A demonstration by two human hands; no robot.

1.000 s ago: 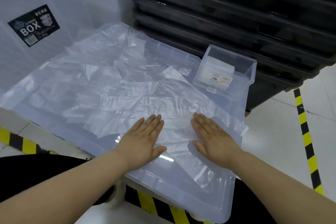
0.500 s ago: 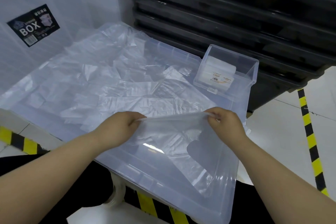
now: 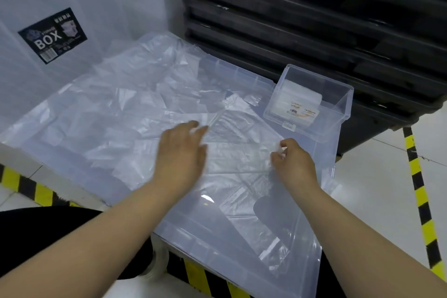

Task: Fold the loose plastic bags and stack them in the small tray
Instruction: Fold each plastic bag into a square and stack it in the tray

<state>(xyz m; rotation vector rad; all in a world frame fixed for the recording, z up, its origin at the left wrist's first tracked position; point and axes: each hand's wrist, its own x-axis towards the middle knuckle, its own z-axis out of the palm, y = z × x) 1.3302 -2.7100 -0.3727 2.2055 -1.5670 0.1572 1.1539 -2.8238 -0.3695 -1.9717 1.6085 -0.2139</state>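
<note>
A clear plastic bag (image 3: 242, 152) lies on the big transparent lid (image 3: 217, 232) in front of me, its near part folded away from me. My right hand (image 3: 295, 164) pinches the bag's right corner between thumb and fingers. My left hand (image 3: 181, 155) is blurred over the bag's left side, fingers stretched out and slightly spread on the plastic. The small clear tray (image 3: 343, 104) stands at the lid's far right corner with a flat white stack of folded bags (image 3: 297, 101) inside. Several loose bags (image 3: 121, 109) cover the lid's left and far part.
A white storage box with a black BOX label (image 3: 53, 34) stands at the far left. Stacked black crates (image 3: 314, 31) rise right behind the tray. Yellow-black floor tape (image 3: 420, 201) runs along the right and under the lid's near edge.
Both hands lay flat on the bag, then pinched its near edge and lifted it. They have now carried that edge away from me over the bag, and the left hand's fingers have spread.
</note>
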